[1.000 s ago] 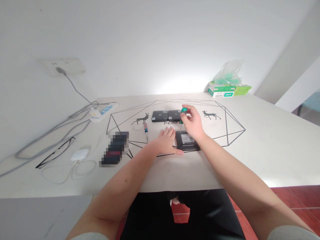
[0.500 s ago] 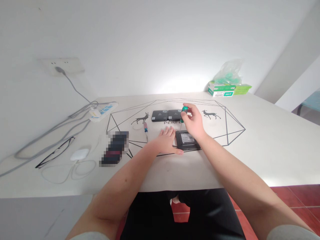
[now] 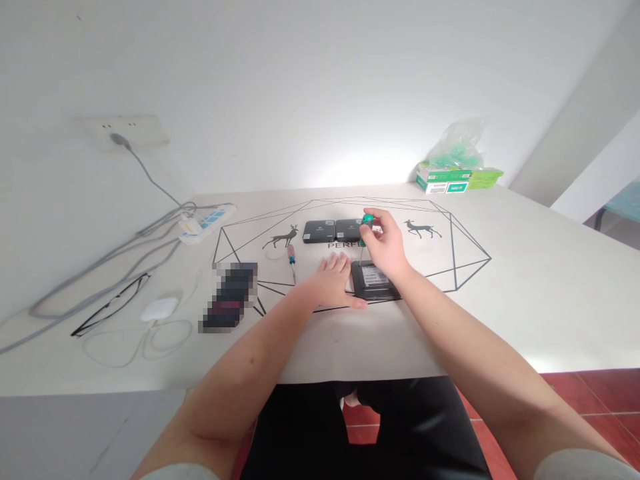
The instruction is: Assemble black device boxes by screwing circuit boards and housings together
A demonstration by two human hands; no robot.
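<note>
My right hand (image 3: pixel 384 243) grips a green-handled screwdriver (image 3: pixel 367 227) held upright. Its tip points down at the upper left corner of a black, flat rectangular device (image 3: pixel 376 279) with a white label. My right wrist and forearm cover part of that device. Lying flat with its fingers spread, my left hand (image 3: pixel 334 283) rests on the table along the device's left side, the thumb at its lower left corner. Behind stand two similar flat black devices side by side, the left one (image 3: pixel 320 231) in full view and the right one (image 3: pixel 346 230) partly hidden by my right hand.
A second screwdriver (image 3: pixel 292 262) lies left of my left hand. Farther left are a blurred dark phone-like object (image 3: pixel 229 298), a white case on a cable (image 3: pixel 159 309), glasses (image 3: pixel 111 305) and a power strip (image 3: pixel 207 224). Green and white boxes (image 3: pixel 444 179) stand at the back right.
My right hand and the screwdriver's handle have shifted very slightly left, the tip still at the device's corner. My left hand has not moved.
</note>
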